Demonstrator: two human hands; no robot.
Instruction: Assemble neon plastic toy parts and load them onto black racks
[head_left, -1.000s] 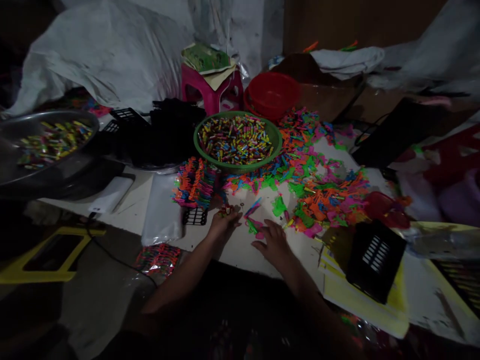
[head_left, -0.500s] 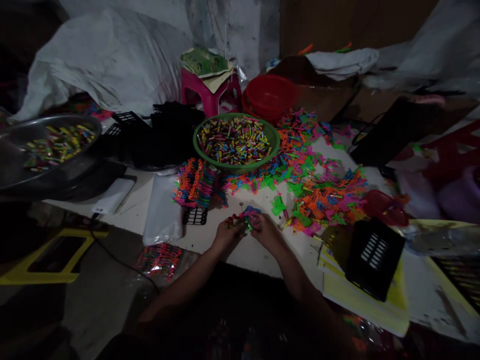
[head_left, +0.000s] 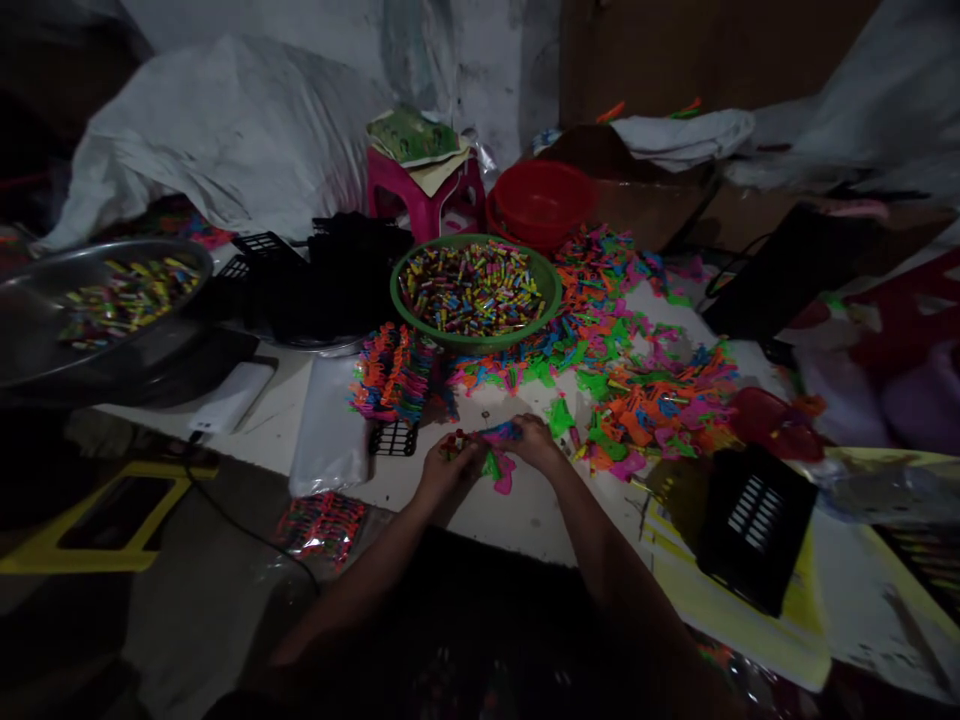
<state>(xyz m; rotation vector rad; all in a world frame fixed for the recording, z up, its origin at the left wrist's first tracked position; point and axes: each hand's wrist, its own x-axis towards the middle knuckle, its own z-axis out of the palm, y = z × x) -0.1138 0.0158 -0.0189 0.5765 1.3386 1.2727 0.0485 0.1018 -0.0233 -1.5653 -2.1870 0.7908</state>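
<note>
Near the table's front edge, my left hand is closed round small red pieces and touches a green plastic piece. My right hand pinches a blue plastic piece just to the right of it. A pink piece hangs or lies below, between the hands; which one is unclear. Beyond them stands a green basin full of small colourful cylinders. A heap of bright plastic pieces spreads to the right, and a stacked bundle of them lies to the left.
Clear plastic bags and a white power bank lie left, near a metal bowl of cylinders. Red basins and a pink stool stand behind. A black basket rests on yellow sheets at right.
My right hand has moved slightly up and right, drawing a little away from my left. The blue, green and pink pieces between them now show more. The camera view has shifted slightly.
</note>
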